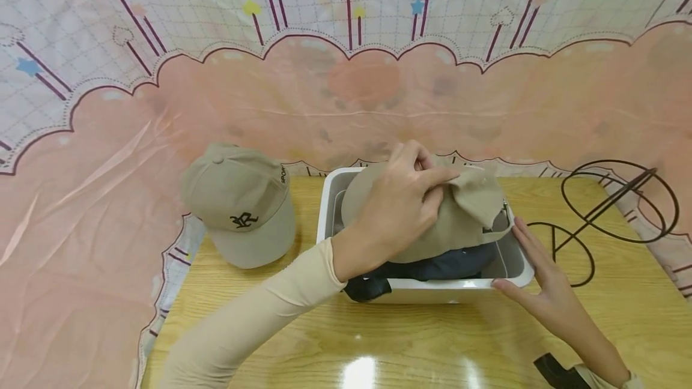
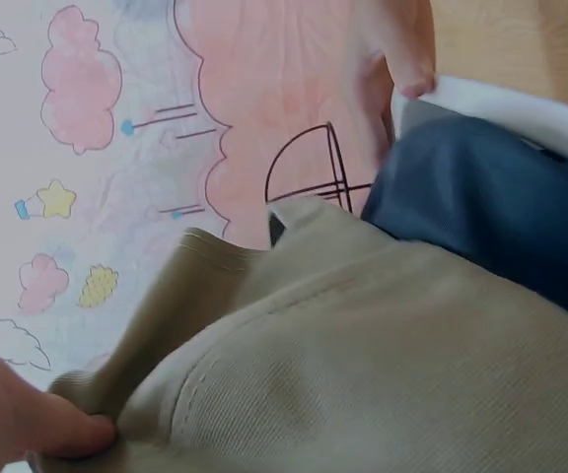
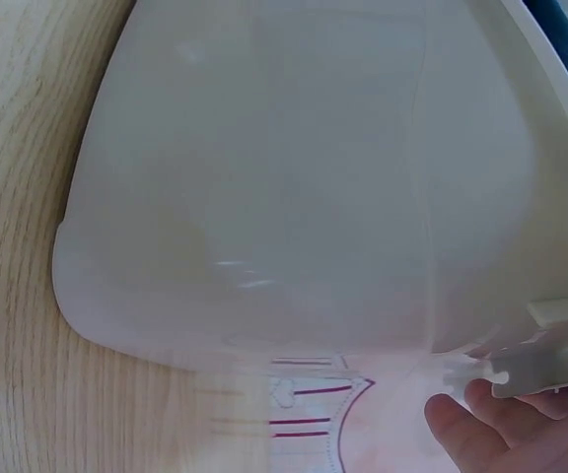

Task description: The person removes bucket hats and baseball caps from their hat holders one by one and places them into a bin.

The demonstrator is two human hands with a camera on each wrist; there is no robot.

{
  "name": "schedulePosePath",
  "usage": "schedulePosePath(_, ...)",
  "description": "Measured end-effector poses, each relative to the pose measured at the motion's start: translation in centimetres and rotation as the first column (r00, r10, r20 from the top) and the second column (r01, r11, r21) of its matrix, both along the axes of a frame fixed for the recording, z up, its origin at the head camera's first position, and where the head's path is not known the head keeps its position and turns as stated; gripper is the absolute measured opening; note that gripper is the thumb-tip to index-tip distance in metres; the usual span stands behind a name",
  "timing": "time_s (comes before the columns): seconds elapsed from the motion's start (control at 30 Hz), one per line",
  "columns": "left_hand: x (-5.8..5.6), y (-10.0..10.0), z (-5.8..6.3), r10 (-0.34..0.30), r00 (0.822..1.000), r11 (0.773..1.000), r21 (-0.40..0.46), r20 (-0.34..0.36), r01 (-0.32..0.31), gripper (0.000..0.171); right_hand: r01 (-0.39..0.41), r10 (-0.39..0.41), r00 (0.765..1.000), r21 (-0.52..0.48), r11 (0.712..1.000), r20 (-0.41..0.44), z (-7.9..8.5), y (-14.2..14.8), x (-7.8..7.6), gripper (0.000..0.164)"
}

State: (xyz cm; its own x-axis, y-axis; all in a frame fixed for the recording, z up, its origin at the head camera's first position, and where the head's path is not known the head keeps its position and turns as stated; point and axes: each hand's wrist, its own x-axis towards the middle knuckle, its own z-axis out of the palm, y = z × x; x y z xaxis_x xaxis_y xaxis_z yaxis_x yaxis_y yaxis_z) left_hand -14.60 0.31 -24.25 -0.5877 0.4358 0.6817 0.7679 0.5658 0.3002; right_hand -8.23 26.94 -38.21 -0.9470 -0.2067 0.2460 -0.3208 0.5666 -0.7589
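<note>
A khaki cap [image 1: 432, 233] lies tilted in a white bin [image 1: 465, 284], partly over a dark blue cloth item [image 1: 449, 264]. My left hand [image 1: 397, 200] pinches the cap's raised fabric edge between thumb and fingers; in the left wrist view the thumb [image 2: 72, 431] presses on that fold. At the bin's front right corner is my right hand [image 1: 551, 296], its thumb on the front rim and its straight fingers along the outer end. Several fingertips [image 3: 452, 424] show near the bin's handle lip in the right wrist view.
Another khaki cap [image 1: 238, 203] with a dark letter logo sits at the table's left. A loose black cable [image 1: 600, 215] coils on the wooden table [image 1: 303, 353] to the right. Behind the bin hangs a patterned pink cloth [image 1: 373, 89]. A black strap [image 1: 367, 290] overhangs the bin's front left.
</note>
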Motion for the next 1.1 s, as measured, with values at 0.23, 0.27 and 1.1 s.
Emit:
schedulePosePath(0.23,0.6,0.9,-0.4,0.001,0.997,0.990,-0.143,0.081,0.011,0.022,-0.005,0.005,1.000,-0.010,1.000,0.006,-0.2,0.2,0.1,0.094)
schedulePosePath(0.27,0.4,1.0,-0.5,-0.008,0.995,0.987,-0.162,0.095,0.023,0.020,-0.005,0.005,1.000,-0.011,1.000,0.011,-0.2,0.2,0.1,0.093)
schedulePosePath(1.1,-0.5,-0.1,-4.3,0.078,0.962,0.947,-0.321,0.261,0.011,0.034,-0.048,0.047,0.999,-0.061,0.997,-0.014,-0.3,-0.1,0.1,0.093)
